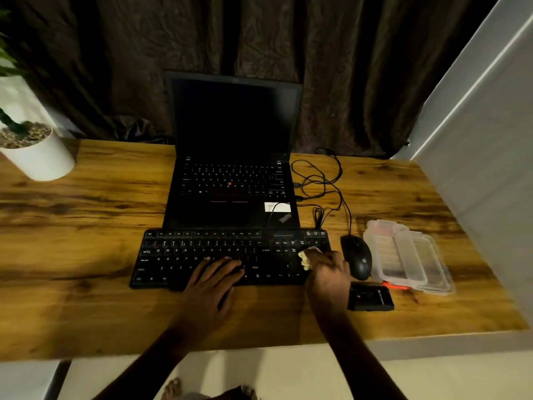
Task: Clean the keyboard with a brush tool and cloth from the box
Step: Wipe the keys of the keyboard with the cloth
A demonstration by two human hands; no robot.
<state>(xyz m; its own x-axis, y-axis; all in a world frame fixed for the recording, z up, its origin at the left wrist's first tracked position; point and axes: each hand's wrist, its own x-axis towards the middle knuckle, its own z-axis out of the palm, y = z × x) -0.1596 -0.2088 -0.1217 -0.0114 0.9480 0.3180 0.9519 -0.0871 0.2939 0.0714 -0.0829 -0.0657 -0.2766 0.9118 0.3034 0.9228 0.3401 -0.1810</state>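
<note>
A black external keyboard [202, 252] lies on the wooden desk in front of a laptop. My left hand [212, 280] rests flat on the keyboard's lower middle, fingers spread, holding nothing. My right hand [327, 274] grips a small pale cloth [307, 258] and presses it on the keyboard's right end, over the number pad. A clear plastic box [383, 249] with its lid [424, 264] lying beside it sits at the right. An orange-handled tool [395, 285] pokes out from under the box's near edge; its tip is hidden.
An open black laptop [233, 180] stands behind the keyboard, cables [326, 180] trailing to its right. A black mouse [357, 256] lies between keyboard and box. A small black case [370, 297] sits near the front right. A white plant pot [37, 153] stands far left.
</note>
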